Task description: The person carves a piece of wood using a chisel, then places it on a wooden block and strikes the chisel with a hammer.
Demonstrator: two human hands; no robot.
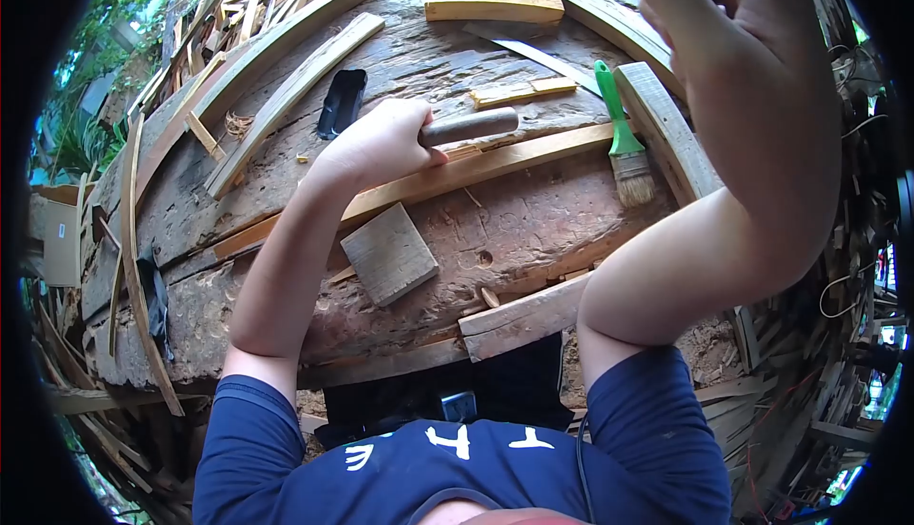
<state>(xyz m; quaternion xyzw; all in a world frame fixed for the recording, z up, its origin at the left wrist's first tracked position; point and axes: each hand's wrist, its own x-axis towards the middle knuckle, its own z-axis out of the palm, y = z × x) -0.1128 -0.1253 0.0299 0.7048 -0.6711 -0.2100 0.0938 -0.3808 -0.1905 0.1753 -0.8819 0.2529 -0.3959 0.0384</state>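
My left hand [381, 144] is closed round a tool with a round wooden handle [471, 126]. The handle sticks out to the right of my fist, and the tool's other end is hidden. This fist is right above a long, narrow wooden strip [476, 170] lying across the bench. My right hand [733, 20] is raised high at the top right, its fingers curled. A dark piece shows by these fingers, but the frame edge cuts it off. Below the strip lies a square wooden block [390, 254].
On the weathered wooden bench [533, 230] lie a green-handled paintbrush [623, 139], a black tray-like piece [342, 103], a short timber block [493, 5] and a small split piece [524, 93]. Long curved boards [295, 101] lie at the left. Scrap wood surrounds the bench.
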